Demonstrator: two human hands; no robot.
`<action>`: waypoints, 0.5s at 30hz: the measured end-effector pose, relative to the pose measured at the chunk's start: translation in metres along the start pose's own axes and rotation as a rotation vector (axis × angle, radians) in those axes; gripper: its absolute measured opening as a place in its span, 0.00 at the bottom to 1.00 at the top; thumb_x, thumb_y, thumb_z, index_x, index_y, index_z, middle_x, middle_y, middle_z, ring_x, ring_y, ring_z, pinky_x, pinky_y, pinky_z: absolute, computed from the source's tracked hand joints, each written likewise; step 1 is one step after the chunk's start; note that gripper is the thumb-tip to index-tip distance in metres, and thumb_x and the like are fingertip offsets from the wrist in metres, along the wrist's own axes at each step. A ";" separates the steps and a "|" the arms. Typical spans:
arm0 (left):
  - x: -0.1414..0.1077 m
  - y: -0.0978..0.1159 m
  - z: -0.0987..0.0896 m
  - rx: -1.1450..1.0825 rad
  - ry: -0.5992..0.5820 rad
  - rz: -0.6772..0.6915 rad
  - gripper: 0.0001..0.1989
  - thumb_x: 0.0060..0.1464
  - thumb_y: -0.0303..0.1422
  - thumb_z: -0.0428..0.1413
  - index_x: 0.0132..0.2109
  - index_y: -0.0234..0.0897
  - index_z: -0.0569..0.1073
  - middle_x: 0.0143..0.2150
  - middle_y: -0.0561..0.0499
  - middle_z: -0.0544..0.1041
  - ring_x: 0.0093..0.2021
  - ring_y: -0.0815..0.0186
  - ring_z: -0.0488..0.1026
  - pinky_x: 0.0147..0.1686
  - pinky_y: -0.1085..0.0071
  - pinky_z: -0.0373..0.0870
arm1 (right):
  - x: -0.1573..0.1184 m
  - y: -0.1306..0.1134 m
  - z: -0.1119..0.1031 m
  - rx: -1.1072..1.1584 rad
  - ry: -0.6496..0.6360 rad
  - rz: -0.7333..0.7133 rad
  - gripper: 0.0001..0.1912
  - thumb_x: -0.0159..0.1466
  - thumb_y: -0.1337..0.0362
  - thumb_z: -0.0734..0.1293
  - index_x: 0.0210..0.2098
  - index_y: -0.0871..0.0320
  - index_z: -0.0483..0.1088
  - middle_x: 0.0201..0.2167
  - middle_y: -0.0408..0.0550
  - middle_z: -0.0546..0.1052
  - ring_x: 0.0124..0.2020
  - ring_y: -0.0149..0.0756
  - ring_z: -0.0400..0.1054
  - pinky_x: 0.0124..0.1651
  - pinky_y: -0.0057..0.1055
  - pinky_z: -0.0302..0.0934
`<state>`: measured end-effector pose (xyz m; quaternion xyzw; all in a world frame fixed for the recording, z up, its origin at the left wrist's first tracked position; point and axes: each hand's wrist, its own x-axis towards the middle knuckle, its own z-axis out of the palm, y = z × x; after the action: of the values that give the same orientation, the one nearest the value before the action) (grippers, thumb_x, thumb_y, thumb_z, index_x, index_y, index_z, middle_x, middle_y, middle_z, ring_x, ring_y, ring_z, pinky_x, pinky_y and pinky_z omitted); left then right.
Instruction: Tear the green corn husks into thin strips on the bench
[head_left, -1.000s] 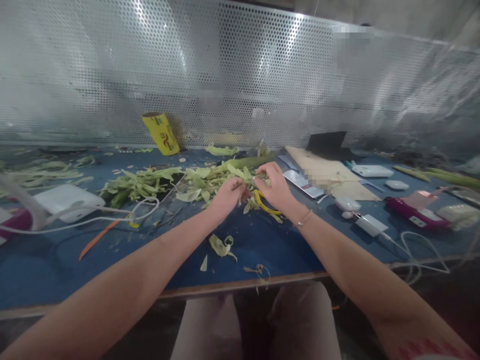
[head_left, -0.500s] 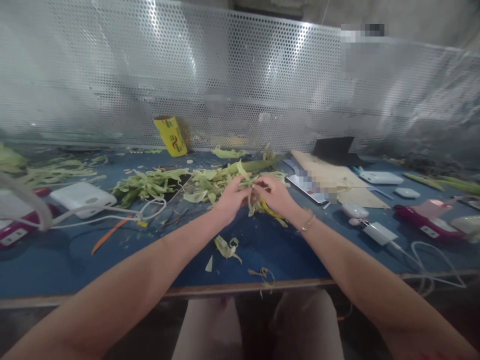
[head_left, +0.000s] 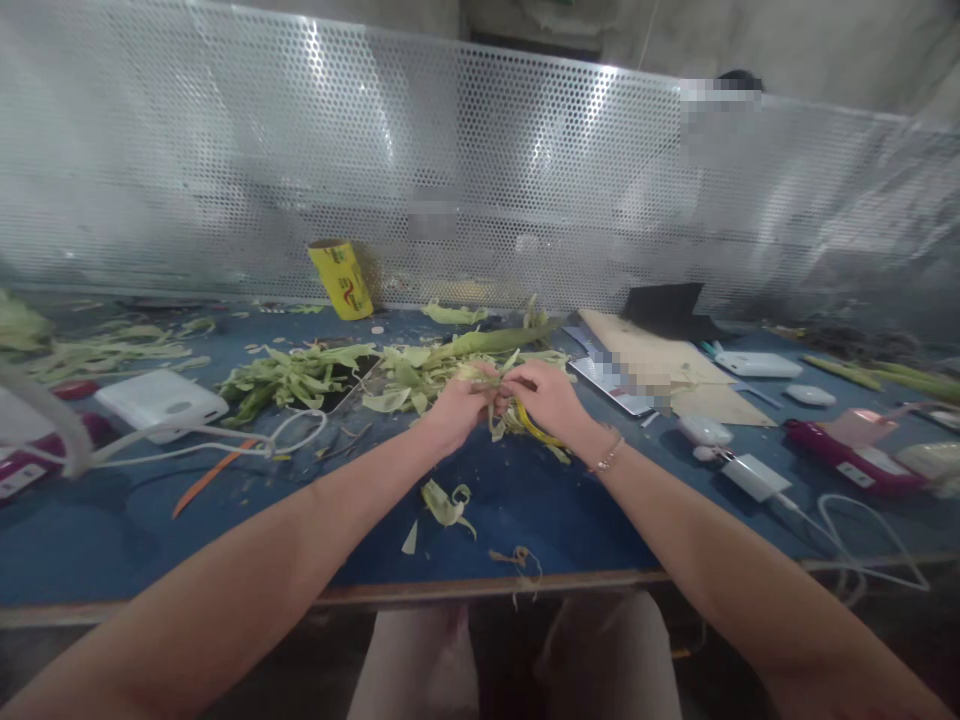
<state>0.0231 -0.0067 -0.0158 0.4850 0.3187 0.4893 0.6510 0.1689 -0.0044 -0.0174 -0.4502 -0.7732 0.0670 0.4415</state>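
Both hands meet at the middle of the blue table, over a heap of pale green leaf strips [head_left: 409, 372]. My left hand [head_left: 463, 405] has its fingers closed around a thin green strip [head_left: 487, 377]. Pinched on the same strip, my right hand [head_left: 546, 398] touches the left fingertips. A yellow loop [head_left: 536, 430] shows just under the right hand. Another pile of leaf strips [head_left: 289, 378] lies to the left, partly over a dark flat device. Nearer the front edge is a curled leaf piece [head_left: 448, 505].
A yellow tube [head_left: 343, 282] leans by the perforated metal screen [head_left: 480, 150]. White power bank [head_left: 161, 400], cables and an orange strip [head_left: 214, 477] lie left. Cardboard [head_left: 652, 350], a phone [head_left: 611, 387], a charger [head_left: 754, 477] and a purple power strip [head_left: 855, 460] lie right.
The left fingers have closed in toward the right hand, and a strip now stands out above the fingertips. The camera view has shifted slightly.
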 end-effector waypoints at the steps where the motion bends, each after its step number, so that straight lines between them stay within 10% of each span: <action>1: 0.001 -0.001 -0.001 0.022 0.007 0.017 0.15 0.40 0.20 0.54 0.36 0.37 0.61 0.22 0.59 0.69 0.21 0.73 0.69 0.27 0.73 0.67 | 0.000 0.002 0.000 -0.014 -0.001 -0.009 0.08 0.57 0.68 0.62 0.26 0.57 0.72 0.24 0.44 0.70 0.29 0.32 0.63 0.35 0.31 0.56; 15: 0.002 -0.001 -0.002 -0.014 0.011 0.014 0.15 0.40 0.19 0.54 0.33 0.38 0.57 0.21 0.58 0.70 0.20 0.73 0.68 0.26 0.74 0.68 | 0.001 0.006 0.000 0.202 -0.057 0.169 0.05 0.54 0.67 0.64 0.29 0.58 0.72 0.26 0.44 0.72 0.27 0.31 0.64 0.35 0.32 0.59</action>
<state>0.0224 -0.0045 -0.0173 0.4799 0.3155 0.4987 0.6492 0.1718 0.0001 -0.0197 -0.4648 -0.7341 0.1941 0.4553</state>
